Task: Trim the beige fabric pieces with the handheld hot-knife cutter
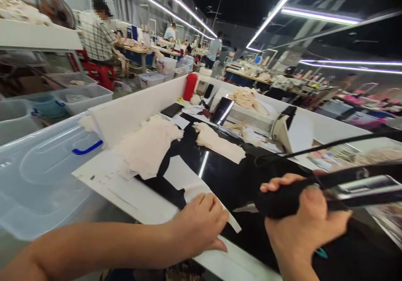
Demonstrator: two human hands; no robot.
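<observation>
My left hand is closed, its fingers curled at the near edge of a small cream fabric piece. That piece lies over a white card-like strip, which runs under my hand on the black glossy tabletop. My right hand is wrapped around the thick black body of a corded tool with a shiny metal part on the right. Its exact kind is unclear. A pale pointed piece lies at its left side. Beyond my left hand lies a stack of cream fabric pieces.
More cream pieces lie farther back. A phone, a red cylinder and a cream machine stand behind them. A clear lidded bin borders the left side. Low white walls edge the table; people work beyond.
</observation>
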